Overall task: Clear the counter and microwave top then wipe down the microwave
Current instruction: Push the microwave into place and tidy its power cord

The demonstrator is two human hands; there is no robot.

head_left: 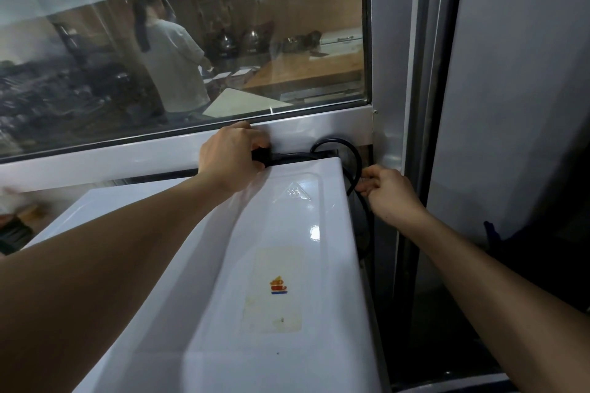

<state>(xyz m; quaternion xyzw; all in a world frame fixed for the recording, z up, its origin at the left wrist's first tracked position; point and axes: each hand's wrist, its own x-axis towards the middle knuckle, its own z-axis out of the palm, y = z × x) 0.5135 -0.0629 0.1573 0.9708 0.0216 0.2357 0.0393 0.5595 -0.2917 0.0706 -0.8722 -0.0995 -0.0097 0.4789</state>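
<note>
At far left, a blurred dark shape (12, 226) sits too smeared to identify. The left hand (231, 158) reaches over the glossy white microwave (255, 265), its fingers curled around a black plug or cord end (260, 155) at the far edge; the fingertips are hidden. A yellowed, stained sticker (276, 290) marks the smooth lid. The black cord (352, 166) loops down the right side, where the right hand (391, 193) pinches it. The metal window frame (319, 128) runs behind.
</note>
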